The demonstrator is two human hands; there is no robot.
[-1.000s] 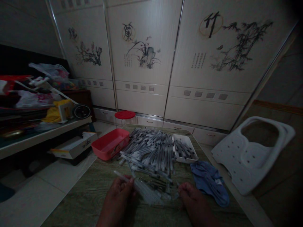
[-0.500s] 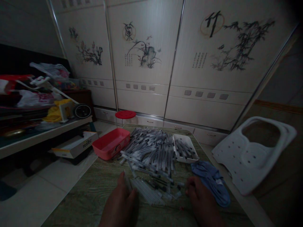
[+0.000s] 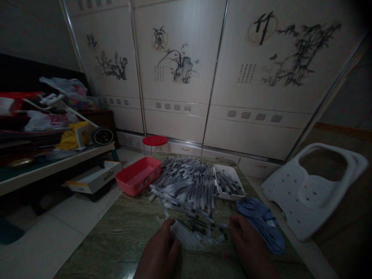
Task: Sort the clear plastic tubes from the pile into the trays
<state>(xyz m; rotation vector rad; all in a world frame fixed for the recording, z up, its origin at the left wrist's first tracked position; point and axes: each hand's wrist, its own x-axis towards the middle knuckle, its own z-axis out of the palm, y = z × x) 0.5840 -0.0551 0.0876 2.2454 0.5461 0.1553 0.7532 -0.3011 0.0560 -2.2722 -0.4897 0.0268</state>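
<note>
A big heap of grey pens [image 3: 188,184] covers the far half of a low green-grained table [image 3: 122,236]. Close to me lies a small bunch of clear pen tubes [image 3: 186,237] and some dark refills [image 3: 193,224]. My left hand [image 3: 160,254] rests on the table with its fingers closed at the left end of the clear tubes. My right hand [image 3: 247,250] lies on the table right of the tubes, beside a blue cloth [image 3: 261,223]; its fingers are curled and what they hold, if anything, is too dark to see.
A red plastic tray [image 3: 138,174] stands at the table's left edge and a white tray [image 3: 228,184] with pen parts at the right of the heap. A white perforated seat [image 3: 314,190] leans at the right. A cluttered shelf and a shoebox [image 3: 94,176] are on the left.
My left hand has lowered the clear tube it held up a second ago and now rests by the bunch. My right hand has shifted slightly forward. The view has drifted a little.
</note>
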